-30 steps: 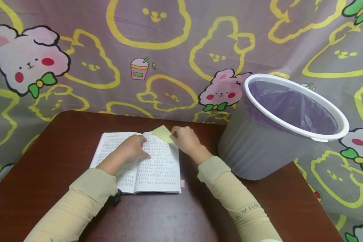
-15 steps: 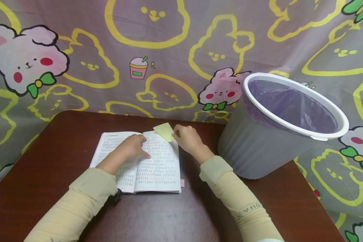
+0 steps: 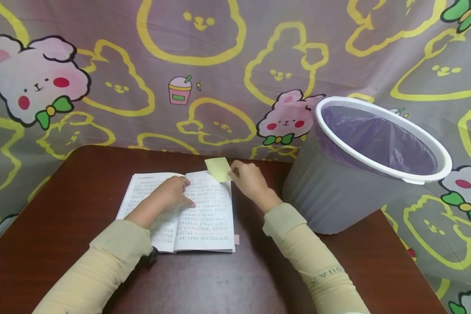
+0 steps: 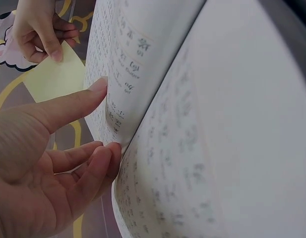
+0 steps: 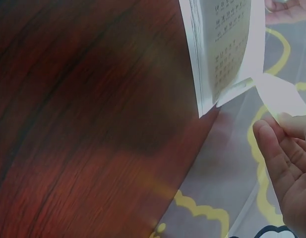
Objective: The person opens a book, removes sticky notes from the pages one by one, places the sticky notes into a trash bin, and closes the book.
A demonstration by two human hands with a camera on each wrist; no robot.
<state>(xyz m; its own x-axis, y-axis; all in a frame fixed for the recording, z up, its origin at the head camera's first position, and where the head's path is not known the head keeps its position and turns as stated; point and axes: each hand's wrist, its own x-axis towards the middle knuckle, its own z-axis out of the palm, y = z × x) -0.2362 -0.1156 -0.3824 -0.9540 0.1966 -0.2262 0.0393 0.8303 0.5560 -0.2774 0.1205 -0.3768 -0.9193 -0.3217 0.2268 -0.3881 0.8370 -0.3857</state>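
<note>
An open book (image 3: 208,220) with printed pages lies on the dark wooden table (image 3: 196,283). My left hand (image 3: 168,194) rests across its middle, thumb and fingers spread, fingertips at the page near the gutter in the left wrist view. Beyond the book's upper right corner, my right hand (image 3: 252,181) pinches a pale yellow sticky note (image 3: 217,168) by one edge between thumb and fingers. The note (image 4: 57,78) is a flat square, and its lower part overlaps the top of the right page in the head view.
A tall grey trash bin (image 3: 325,192) with a white rim and purple liner stands on the table to the right. A pink tab (image 3: 237,239) sticks out at the book's lower right edge. A patterned curtain (image 3: 220,78) hangs behind the table.
My right hand has moved slightly right, drawing the sticky note up and to the right toward the book's corner and turning it a little. My left hand has stayed on the book.
</note>
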